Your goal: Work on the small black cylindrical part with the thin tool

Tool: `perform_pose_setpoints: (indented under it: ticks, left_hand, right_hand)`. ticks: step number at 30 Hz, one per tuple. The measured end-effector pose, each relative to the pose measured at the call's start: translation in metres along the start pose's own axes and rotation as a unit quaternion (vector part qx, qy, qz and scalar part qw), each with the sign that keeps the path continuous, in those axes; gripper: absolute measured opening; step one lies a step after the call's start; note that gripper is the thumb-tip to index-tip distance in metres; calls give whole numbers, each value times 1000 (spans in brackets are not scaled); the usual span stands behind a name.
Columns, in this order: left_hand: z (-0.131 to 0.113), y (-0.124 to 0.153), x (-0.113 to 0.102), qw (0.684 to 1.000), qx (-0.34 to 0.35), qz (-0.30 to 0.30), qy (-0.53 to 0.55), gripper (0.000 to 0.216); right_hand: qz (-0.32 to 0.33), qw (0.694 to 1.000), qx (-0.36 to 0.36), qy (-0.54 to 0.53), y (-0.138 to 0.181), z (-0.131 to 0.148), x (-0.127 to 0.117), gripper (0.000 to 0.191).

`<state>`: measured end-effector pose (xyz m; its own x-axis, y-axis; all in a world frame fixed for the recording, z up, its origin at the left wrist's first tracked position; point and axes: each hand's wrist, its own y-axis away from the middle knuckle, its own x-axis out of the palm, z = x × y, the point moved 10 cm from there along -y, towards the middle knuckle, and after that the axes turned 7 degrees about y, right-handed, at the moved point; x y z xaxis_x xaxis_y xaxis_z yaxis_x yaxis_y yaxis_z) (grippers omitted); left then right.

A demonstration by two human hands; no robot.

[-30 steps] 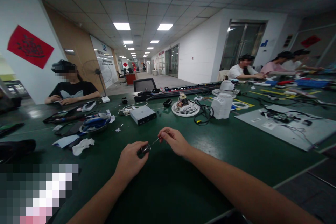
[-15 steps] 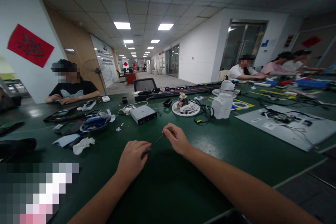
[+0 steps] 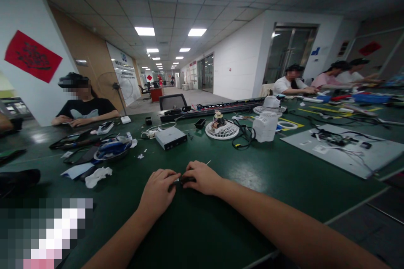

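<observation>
My left hand (image 3: 160, 191) is closed around a small dark piece, just above the green table (image 3: 176, 239). Most of that piece is hidden by my fingers, and its kind cannot be made out. My right hand (image 3: 202, 178) is beside it, with bent fingers meeting the left fingertips at the small dark piece (image 3: 182, 180). Held in the right hand is a thin rod-like tool (image 3: 208, 162), whose pale, slender end sticks out up and to the right over the knuckles. The rest of the tool is covered by the hand.
Beyond my hands lie a grey disc drive (image 3: 171, 138), a small black box (image 3: 200, 123), a white fan grille with a motor (image 3: 221, 129) and a white housing (image 3: 265, 127). A grey panel (image 3: 350, 149) with cables is right; cloths (image 3: 98, 176) and parts lie left. Other people sit around.
My right hand has come down and left to meet the left hand. The thin tool, earlier pointing down-left toward the dark piece, now points up-right. My left hand has barely moved.
</observation>
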<state>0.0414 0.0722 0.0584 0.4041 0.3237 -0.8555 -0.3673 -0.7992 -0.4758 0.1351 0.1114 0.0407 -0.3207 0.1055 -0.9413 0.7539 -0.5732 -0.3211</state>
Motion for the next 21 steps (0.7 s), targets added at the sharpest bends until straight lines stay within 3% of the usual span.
perform_pose_setpoints:
  ticks: [3, 8, 12, 16, 21]
  left_hand:
    - [5, 1, -3, 999, -17, -12, 24, 36]
    - [5, 3, -8, 996, -24, -38, 73, 35]
    - [-2, 3, -13, 995, -3, -52, 90, 33]
    - [-7, 4, -14, 994, 17, -52, 99, 32]
    - [-9, 4, -14, 992, 28, -48, 114, 29]
  right_hand:
    - [-9, 1000, -17, 10, -1, 7, -4, 17]
    - [-101, 994, -8, -38, 5, 13, -32, 14]
    - [-137, 989, -9, -56, 9, 12, -42, 13]
    - [-146, 986, -8, -84, 9, 7, -39, 20]
    - [-132, 983, 49, -120, 8, -4, -35, 22]
